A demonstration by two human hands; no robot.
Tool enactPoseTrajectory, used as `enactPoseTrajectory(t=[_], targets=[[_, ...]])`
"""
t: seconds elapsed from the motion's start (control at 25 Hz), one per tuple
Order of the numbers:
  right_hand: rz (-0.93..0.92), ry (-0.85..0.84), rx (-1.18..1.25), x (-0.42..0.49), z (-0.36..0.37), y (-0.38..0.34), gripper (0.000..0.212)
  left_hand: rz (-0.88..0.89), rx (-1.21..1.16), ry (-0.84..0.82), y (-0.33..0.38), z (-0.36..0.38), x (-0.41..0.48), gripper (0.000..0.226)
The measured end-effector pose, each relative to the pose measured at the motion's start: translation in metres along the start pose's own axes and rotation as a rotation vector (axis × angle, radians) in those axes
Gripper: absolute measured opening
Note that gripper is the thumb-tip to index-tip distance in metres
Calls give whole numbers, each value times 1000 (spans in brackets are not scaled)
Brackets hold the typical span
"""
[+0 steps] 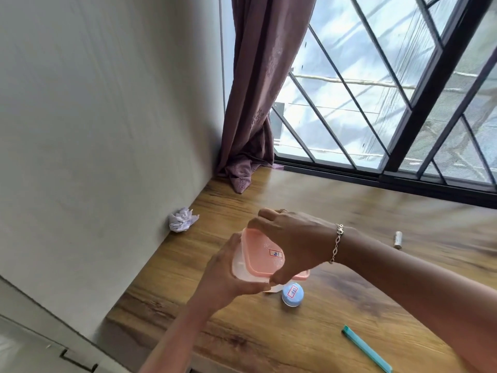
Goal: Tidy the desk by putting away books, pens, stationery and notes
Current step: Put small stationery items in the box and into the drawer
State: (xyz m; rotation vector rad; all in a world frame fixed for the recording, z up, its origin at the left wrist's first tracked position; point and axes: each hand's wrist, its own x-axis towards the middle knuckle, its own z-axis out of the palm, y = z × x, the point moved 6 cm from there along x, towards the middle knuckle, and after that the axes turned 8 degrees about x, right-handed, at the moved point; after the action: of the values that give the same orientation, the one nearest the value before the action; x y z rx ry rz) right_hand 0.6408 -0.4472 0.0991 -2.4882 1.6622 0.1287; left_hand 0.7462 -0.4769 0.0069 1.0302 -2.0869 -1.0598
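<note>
Head camera looks down at my two hands over the wooden desk [336,208]. I hold a small see-through box [238,265] in the air, low over the desk and near its left side. My left hand [223,278] is wrapped round the side and bottom of the box, with the fingers curled under it. My right hand [293,243] sits on top, on the pink lid [258,258]. Its fingers curl over the far edge of the lid and its thumb is at the near edge. The lid lies on the box, and both are tipped a bit. I cannot tell if the lid is snapped tight. A little white sticker [276,253] with writing is on the lid. I have a silver bracelet [337,243] on my right wrist.

A round blue cap [292,294] with a sticker sits on the desk, just beside my right thumb. A long teal stick [367,349] lies near the front edge on the right; I cannot tell what it is. A small silver tube [398,239] lies far off to the right. A paper ball [183,219] sits by the wall on the left. A purple curtain [252,103] hangs in the corner, and its end rests on the desk. Behind it is a window [376,90] with black bars.
</note>
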Motion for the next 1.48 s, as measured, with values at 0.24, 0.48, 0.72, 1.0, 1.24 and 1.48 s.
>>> enactPoseTrajectory(t=[0.24,0.48,0.72,1.0,1.24,1.48], targets=[[37,33,16,-20,4,16,93,22,66,-39,16,18,6,78],[61,1,132,-35,9,32,94,74,99,-78,26,30,10,87],[92,45,550,-54,-1,62,94,104,66,-92,22,33,13,80],[114,492,1369,-88,8,128,95,70,-122,106,8,11,21,80],[400,642,1439,-83,106,151,87,83,-163,203,1,5,27,68],[557,584,1239,-85,138,152,96,94,-197,161,-1,26,32,71]])
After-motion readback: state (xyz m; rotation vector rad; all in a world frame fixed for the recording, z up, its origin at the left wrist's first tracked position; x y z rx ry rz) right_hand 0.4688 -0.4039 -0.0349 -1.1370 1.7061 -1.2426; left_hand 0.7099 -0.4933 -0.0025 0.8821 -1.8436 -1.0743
